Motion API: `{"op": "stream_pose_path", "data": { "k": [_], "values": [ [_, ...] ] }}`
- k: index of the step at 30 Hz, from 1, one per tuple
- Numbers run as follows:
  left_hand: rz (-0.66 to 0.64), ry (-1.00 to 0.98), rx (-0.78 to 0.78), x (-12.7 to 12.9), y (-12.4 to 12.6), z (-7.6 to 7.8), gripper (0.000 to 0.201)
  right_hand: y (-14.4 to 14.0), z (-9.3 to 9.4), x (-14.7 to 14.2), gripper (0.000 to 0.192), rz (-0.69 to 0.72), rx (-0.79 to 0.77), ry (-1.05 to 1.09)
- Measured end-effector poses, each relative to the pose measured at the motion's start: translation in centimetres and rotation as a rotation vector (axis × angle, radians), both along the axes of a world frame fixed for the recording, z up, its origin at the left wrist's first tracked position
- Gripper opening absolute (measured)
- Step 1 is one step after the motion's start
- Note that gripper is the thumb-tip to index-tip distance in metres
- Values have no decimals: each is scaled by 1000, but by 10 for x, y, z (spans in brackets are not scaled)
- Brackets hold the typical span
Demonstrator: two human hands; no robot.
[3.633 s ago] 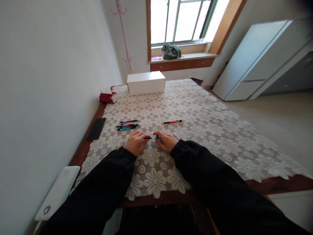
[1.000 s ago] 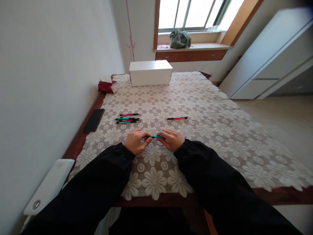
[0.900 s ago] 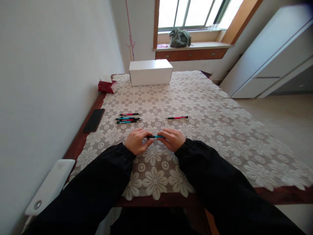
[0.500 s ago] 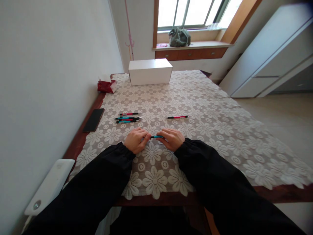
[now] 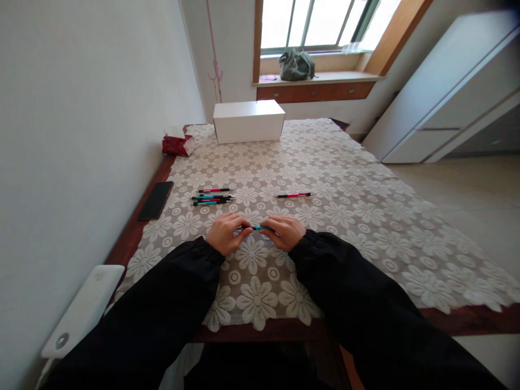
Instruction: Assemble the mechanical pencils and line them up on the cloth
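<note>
A wooden table under a lace flower-patterned cloth bears a pen cluster beyond-left of the grip, a lone red pen beyond-right, a dark phone far left, and a white box far beyond.

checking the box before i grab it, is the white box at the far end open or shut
Shut: the white box shows a flat, unbroken top with no raised flap.
</note>
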State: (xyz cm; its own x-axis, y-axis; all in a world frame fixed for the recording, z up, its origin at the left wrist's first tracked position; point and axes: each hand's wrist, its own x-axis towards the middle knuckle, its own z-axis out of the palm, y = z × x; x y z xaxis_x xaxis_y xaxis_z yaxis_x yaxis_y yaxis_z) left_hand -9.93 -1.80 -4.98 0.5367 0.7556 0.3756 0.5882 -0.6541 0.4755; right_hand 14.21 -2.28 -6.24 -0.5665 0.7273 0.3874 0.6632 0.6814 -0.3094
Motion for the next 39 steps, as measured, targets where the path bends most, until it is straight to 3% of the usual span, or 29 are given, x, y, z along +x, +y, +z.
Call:
{"op": "stream_pose_path", "data": {
  "k": [8, 17, 28, 35, 39],
  "values": [
    [6, -33, -8, 0, -1, 2, 17, 0, -2, 1, 33, -17, -11, -4],
    [22, 15, -26, 1, -3, 8, 45, -1, -1, 0, 35, -19, -3, 1],
    [35, 14, 9, 1, -1, 5, 35, 1, -3, 0, 34, -20, -10, -12],
    [68, -14, -32, 1, -1, 2, 13, 2, -4, 0, 27, -32, -42, -31],
    [74, -51, -42, 1, -1, 2, 19, 2, -2, 0, 27, -34, -43, -30]
  ]
}}
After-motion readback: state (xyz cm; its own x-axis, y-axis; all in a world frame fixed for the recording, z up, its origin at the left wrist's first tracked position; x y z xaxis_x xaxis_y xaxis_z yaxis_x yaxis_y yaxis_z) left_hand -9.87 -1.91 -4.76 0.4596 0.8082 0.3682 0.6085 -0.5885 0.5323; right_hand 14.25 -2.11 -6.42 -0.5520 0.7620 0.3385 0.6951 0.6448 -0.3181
